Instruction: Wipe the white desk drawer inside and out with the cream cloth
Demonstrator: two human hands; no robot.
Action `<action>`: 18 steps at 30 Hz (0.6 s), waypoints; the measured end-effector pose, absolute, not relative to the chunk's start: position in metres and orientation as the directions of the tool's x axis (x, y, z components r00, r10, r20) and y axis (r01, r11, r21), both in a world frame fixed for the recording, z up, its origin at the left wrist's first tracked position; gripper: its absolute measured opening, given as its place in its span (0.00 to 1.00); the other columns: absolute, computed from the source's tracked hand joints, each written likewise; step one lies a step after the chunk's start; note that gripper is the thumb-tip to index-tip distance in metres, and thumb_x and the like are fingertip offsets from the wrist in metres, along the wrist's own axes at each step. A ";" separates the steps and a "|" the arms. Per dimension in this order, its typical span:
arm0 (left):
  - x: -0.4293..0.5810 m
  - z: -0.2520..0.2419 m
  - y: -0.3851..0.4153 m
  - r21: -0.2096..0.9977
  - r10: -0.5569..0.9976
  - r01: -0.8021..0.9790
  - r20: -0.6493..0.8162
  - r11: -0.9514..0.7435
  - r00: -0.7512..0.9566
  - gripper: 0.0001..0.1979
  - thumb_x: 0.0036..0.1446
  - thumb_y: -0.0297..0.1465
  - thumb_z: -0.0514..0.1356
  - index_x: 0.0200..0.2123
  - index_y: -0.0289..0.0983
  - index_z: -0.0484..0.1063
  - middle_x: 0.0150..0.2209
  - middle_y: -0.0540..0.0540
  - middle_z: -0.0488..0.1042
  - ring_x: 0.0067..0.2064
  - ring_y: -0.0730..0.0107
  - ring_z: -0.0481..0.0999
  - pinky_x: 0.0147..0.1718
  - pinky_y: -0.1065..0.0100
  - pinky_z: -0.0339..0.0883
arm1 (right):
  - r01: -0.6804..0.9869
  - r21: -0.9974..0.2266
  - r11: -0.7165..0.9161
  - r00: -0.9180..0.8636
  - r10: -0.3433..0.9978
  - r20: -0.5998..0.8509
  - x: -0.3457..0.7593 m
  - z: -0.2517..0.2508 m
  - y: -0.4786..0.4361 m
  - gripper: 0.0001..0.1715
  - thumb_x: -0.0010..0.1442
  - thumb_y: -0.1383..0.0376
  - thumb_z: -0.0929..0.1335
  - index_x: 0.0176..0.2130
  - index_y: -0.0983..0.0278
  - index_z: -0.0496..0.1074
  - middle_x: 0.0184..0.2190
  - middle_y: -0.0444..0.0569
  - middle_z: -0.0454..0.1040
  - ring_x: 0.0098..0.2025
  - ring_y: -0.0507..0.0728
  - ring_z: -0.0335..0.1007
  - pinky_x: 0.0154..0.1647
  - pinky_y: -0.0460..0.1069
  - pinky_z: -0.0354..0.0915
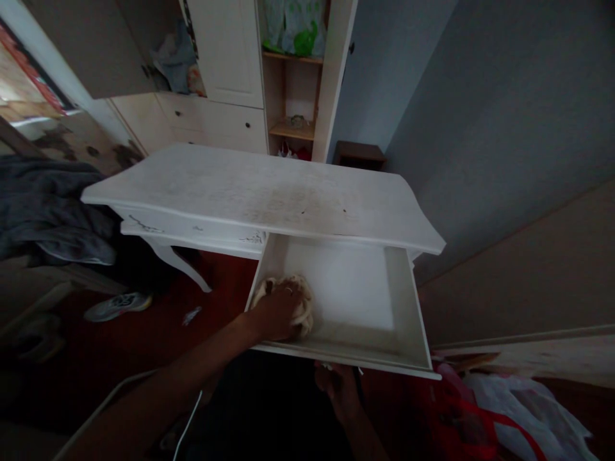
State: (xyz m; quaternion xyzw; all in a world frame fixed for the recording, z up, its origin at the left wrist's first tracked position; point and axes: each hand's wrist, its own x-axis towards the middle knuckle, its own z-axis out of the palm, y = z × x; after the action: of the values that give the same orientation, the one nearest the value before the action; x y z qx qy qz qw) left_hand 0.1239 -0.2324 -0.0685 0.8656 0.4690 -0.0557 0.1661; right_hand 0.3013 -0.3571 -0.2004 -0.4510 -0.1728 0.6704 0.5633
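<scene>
A white desk [250, 192] stands before me with its right drawer [408, 307] pulled out. My left hand [278, 310] reaches into the drawer's near left corner and presses down on a crumpled cream cloth [302, 301], fingers curled over it. My right hand [339, 384] sits in shadow under the drawer's front edge, fingers curled up against the front panel; what it grips is hard to see. The remainder of the drawer floor shows bare white.
A white wardrobe [230, 57] with open shelves stands behind the desk. Dark clothing [48, 205] is heaped at the left, a sneaker [115, 306] lies on the red floor, and red and white bags [504, 410] sit at the lower right. A grey wall rises on the right.
</scene>
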 end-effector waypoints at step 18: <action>0.149 -0.079 -0.104 0.093 0.852 0.849 -0.010 -0.520 0.523 0.27 0.50 0.31 0.61 0.55 0.33 0.67 0.56 0.34 0.70 0.58 0.47 0.68 0.56 0.51 0.63 | -0.516 -0.814 -0.267 0.020 0.946 -0.323 0.304 -0.199 -0.361 0.20 0.54 0.50 0.72 0.26 0.64 0.76 0.18 0.44 0.68 0.16 0.48 0.51 0.19 0.47 0.52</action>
State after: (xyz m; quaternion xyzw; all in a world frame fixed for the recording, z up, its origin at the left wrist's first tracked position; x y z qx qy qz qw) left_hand 0.1487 -0.1036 -0.0792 0.8716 0.4880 0.0185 0.0429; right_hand 0.3043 -0.3612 -0.1989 -0.4481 -0.2398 0.6576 0.5560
